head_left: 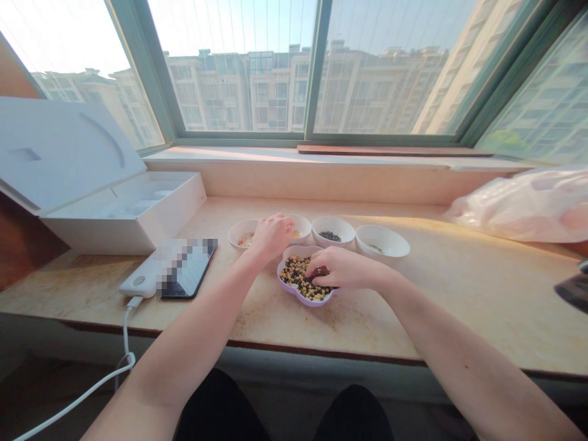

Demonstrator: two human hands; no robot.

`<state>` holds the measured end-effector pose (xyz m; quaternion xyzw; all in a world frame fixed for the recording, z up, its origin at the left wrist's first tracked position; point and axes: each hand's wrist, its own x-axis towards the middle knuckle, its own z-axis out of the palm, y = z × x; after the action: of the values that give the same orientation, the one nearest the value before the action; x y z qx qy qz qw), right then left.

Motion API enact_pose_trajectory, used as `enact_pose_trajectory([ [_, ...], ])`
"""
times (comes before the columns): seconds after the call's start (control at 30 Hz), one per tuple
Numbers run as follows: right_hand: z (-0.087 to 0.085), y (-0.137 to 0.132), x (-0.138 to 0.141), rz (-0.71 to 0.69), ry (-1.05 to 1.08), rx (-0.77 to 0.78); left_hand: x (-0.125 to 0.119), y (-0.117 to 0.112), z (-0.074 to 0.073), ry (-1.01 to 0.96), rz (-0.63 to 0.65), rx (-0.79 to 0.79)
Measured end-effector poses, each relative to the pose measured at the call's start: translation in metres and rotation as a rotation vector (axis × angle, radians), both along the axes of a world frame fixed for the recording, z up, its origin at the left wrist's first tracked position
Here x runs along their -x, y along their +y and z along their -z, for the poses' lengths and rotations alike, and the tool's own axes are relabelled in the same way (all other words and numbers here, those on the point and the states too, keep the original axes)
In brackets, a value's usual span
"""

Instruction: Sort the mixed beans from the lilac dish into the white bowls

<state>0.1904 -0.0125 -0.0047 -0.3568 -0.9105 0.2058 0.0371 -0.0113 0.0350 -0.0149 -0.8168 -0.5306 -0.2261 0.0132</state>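
Observation:
My right hand (345, 267) dips into a purple-rimmed, flower-shaped bowl (309, 300), its thumb and fingers curled among mixed beans (296, 275) of black, yellow and green. Some dark reddish beans show between thumb and fingers. Over the second white bowl (301, 222) from the left hovers my left hand (274, 234), fingers bent down and drawn together; whatever they hold is hidden. Yellowish pieces lie in that bowl. Partly behind my left wrist, the leftmost white bowl (236, 231) contains pale and reddish pieces.
Further right stand a white bowl (333, 223) of black beans and another white bowl (390, 242) with a few greenish bits. At left are an open white box (172, 208), a power bank (144, 275) with cable and a phone (195, 272). A plastic bag (523, 205) lies at right.

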Motion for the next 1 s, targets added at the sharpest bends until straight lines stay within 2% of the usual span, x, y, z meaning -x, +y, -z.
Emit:
enact_pose_trajectory([
  [0.27, 0.011, 0.003, 0.001, 0.005, 0.124, 0.018, -0.001, 0.000, 0.002, -0.048, 0.048, 0.015],
  [0.67, 0.005, 0.000, -0.001, 0.146, 0.170, 0.061, 0.001, -0.005, -0.001, -0.102, 0.101, 0.015],
  [0.83, 0.009, 0.006, -0.007, 0.160, 0.288, -0.047, 0.001, -0.012, -0.005, -0.126, 0.194, 0.022],
  [0.9, 0.010, 0.010, -0.011, 0.237, 0.358, -0.124, 0.000, -0.015, -0.005, -0.098, 0.272, 0.046],
  [1.0, 0.011, 0.019, -0.018, 0.423, 0.434, -0.274, -0.003, -0.022, -0.005, 0.001, 0.429, 0.127],
])
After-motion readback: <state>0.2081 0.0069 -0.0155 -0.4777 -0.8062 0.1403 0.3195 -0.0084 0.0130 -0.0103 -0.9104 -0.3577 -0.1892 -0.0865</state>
